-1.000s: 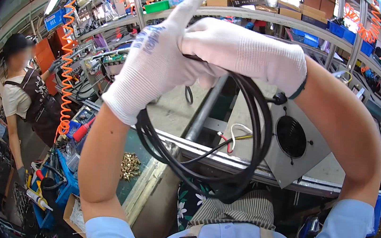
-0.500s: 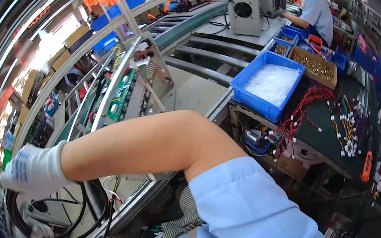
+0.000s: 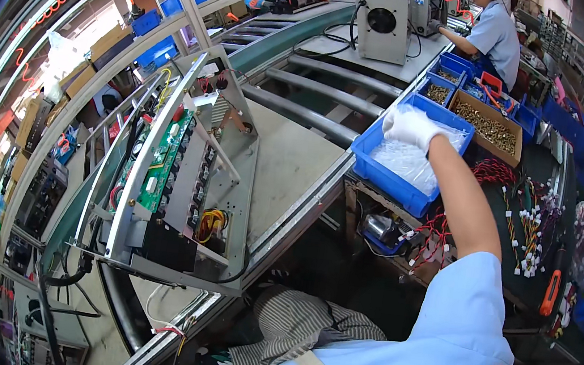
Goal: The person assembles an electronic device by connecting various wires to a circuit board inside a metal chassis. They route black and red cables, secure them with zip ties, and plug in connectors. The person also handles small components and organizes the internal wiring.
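Note:
My right hand (image 3: 412, 127), in a white glove, is over the far-left part of a blue bin (image 3: 400, 190). The bin holds a heap of thin whitish translucent plastic strips (image 3: 411, 161). The fingers are blurred, so whether they hold a strip does not show. My left hand is out of view. Left of me, an open metal chassis (image 3: 242, 198) stands tilted on the line, with a green circuit board (image 3: 167, 160) and coiled yellow wires (image 3: 211, 225) inside. A thick black cable (image 3: 46, 316) hangs at its lower left.
Beyond the bin stand a cardboard box of brass-coloured fittings (image 3: 488, 128) and smaller blue bins. Red wire bundles (image 3: 494, 172) and an orange-handled tool (image 3: 550, 293) lie to the right. Metal rollers (image 3: 307, 115) run ahead, toward a grey fan-fronted unit (image 3: 383, 29) and a co-worker (image 3: 496, 36).
My right arm has swung from the far left, where the gloved hand was at the coiled black cable, over to the blue bin. The chassis is now uncovered in view.

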Tool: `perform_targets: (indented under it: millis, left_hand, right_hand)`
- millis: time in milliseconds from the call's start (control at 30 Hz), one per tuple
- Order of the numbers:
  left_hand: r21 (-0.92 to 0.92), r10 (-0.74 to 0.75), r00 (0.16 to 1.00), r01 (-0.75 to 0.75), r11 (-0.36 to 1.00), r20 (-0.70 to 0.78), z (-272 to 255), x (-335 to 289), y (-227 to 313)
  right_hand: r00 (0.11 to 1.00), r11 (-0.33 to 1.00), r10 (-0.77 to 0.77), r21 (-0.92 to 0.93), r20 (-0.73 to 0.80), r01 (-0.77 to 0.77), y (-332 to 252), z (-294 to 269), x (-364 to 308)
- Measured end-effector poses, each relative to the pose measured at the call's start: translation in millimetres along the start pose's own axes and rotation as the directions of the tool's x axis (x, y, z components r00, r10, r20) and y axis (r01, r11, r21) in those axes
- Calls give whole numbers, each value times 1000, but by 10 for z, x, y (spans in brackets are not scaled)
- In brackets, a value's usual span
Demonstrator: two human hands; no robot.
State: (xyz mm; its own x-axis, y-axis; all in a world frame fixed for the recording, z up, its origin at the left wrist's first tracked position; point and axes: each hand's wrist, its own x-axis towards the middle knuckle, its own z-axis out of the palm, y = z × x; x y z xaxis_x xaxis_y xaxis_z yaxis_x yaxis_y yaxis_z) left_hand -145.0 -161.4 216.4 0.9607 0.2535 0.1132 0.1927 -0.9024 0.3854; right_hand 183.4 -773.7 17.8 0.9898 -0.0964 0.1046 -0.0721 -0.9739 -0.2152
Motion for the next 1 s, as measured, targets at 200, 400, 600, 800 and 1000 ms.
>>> perform_targets:
  millis: [200, 400, 600, 800, 1000]
  left_hand:
    - [59, 25, 993, -31, 998, 111, 166, 256, 400]
    - [82, 96, 994, -100, 992, 49, 124, 288, 324]
    - [66, 298, 915, -291, 954, -271, 303, 681, 26]
    - [115, 289, 803, -269, 956, -521, 220, 443, -60]
    - [191, 253, 787, -174, 966, -563, 32, 374, -658]
  right_hand:
    - [995, 995, 94, -29, -28, -95, 181, 616, 227]
    - [941, 976, 14, 207, -339, 60, -218, -74, 33]
    - [704, 212, -58, 681, -707, 701, -1788, -1061, -478]
    - [123, -92, -493, 192, -861, 977, -4806, -1217, -1689]
    - [49, -518, -340, 230, -939, 824, -5463, -1297, -1875]
